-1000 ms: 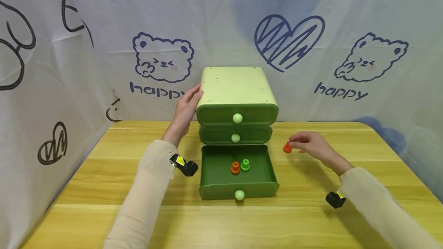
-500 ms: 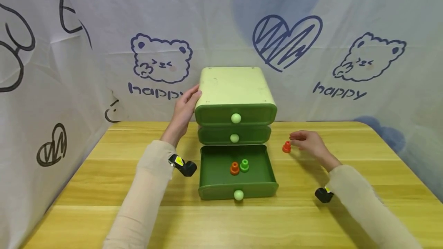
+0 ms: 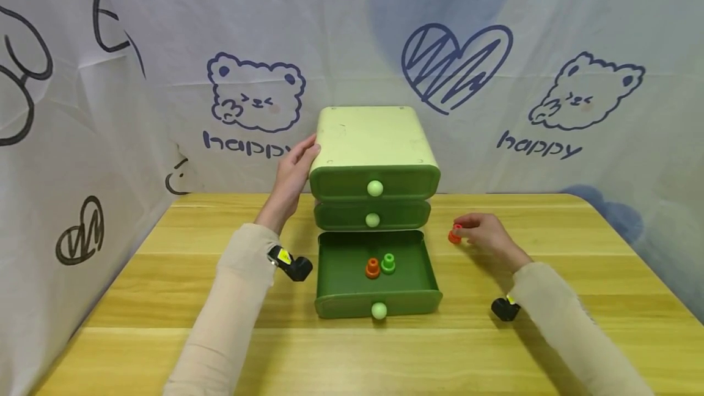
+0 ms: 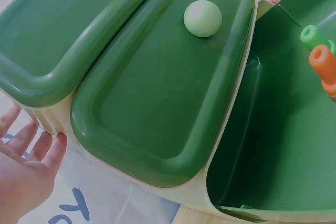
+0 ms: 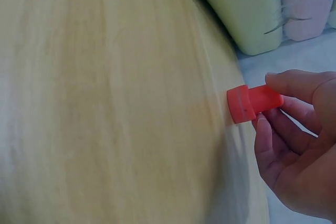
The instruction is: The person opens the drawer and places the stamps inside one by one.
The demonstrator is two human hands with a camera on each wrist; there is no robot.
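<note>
A small red stepped plastic piece [image 5: 257, 103], with a wide base and a narrower hollow neck, stands on the table right of the drawer cabinet [image 3: 374, 136]. My right hand [image 3: 486, 234] has thumb and fingers around its neck, pinching it. The left hand [image 3: 294, 176] rests against the cabinet's left side; in the left wrist view its fingers [image 4: 52, 153] lie nearly straight along the pale wall. The bottom drawer [image 3: 379, 304] is pulled out. Inside it, an orange stepped piece [image 3: 373, 268] and a green stepped piece [image 3: 388, 263] stand side by side.
Above the pulled-out drawer are the closed middle drawer [image 3: 341, 216] and top drawer [image 3: 341, 183], each with a round pale knob. The wooden table [image 3: 352, 359] ends behind the cabinet at a printed cloth [image 3: 352, 29].
My right hand drew slightly off the red piece half a second ago, and its fingers are now back around it. The left hand stays on the cabinet.
</note>
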